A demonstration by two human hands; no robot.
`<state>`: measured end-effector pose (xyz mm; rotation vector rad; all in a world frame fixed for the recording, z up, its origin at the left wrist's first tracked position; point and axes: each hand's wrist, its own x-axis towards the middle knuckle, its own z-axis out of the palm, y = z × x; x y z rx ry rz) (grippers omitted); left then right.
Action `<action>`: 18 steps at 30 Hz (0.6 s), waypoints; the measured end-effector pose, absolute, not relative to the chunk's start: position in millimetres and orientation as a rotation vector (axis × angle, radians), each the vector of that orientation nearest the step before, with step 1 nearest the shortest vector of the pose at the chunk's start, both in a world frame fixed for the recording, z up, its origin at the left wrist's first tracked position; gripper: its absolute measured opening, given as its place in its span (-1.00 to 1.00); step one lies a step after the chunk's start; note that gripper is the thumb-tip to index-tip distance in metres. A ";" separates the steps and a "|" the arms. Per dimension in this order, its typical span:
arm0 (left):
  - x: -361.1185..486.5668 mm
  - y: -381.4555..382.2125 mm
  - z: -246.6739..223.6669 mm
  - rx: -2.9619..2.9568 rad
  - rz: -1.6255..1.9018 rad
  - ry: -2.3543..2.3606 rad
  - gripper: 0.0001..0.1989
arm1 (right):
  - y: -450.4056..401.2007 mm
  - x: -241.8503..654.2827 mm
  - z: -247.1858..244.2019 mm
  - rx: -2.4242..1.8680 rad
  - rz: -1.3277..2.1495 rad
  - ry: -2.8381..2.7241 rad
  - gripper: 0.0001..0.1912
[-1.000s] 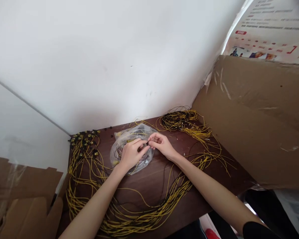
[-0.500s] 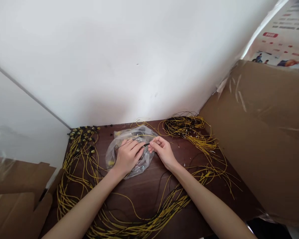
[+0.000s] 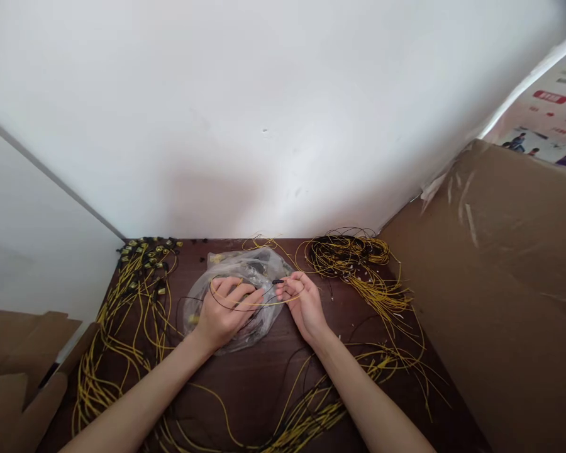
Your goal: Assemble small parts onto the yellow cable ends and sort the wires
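Observation:
My right hand pinches a small black piece with a thin yellow and black wire, which loops left across to my other hand. My left hand rests over a clear plastic bag, its fingers slightly spread and curled; whatever lies beneath them is hidden. The looped wire passes in front of its fingers. Inside the bag, dark and yellow small parts show through the plastic.
Yellow wires with black and yellow ends lie at the left. A coiled bundle is at the back right, another bundle in front. Cardboard stands right, a white wall behind.
The two hands have moved apart a little, and my left hand has left the black piece, which stays at my right fingertips. The view has shifted slightly.

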<state>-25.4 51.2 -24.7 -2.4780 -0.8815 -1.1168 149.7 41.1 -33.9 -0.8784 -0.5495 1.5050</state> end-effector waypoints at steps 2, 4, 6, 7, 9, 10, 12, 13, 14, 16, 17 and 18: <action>-26.3 51.9 -26.2 -2.481 -1.124 -0.891 -0.83 | 41.7 149.7 -34.1 -0.870 1.504 -0.552 -0.79; -27.2 52.3 -27.0 -2.484 -1.117 -0.911 -0.83 | 42.3 149.7 -34.0 -0.867 1.500 -0.569 -0.78; -27.9 52.4 -26.8 -2.492 -1.133 -0.942 -0.85 | 42.9 149.9 -34.0 -0.870 1.492 -0.591 -0.77; -28.1 52.3 -26.7 -2.495 -1.154 -0.956 -0.86 | 43.1 150.1 -34.0 -0.873 1.489 -0.604 -0.77; -28.4 52.0 -26.5 -2.493 -1.195 -0.984 -0.88 | 43.6 150.9 -34.2 -0.880 1.490 -0.626 -0.76; -28.4 51.8 -26.5 -2.486 -1.206 -0.997 -0.89 | 43.8 151.3 -34.4 -0.882 1.492 -0.635 -0.75; -28.2 51.5 -27.0 -2.456 -1.207 -1.019 -0.91 | 44.3 152.4 -35.0 -0.876 1.493 -0.652 -0.74; -28.0 51.5 -27.3 -2.438 -1.206 -1.029 -0.92 | 44.6 152.9 -35.4 -0.873 1.489 -0.660 -0.74; -27.8 51.8 -27.5 -2.427 -1.213 -1.032 -0.93 | 45.0 153.3 -35.8 -0.872 1.482 -0.666 -0.73; -27.2 52.8 -28.0 -2.445 -1.250 -1.017 -0.92 | 45.7 153.7 -36.8 -0.875 1.469 -0.678 -0.73; -27.0 53.6 -28.2 -2.471 -1.269 -1.004 -0.92 | 46.0 153.8 -37.3 -0.877 1.466 -0.682 -0.73; -26.7 54.5 -28.4 -2.501 -1.281 -0.989 -0.91 | 46.2 153.9 -37.9 -0.874 1.465 -0.687 -0.73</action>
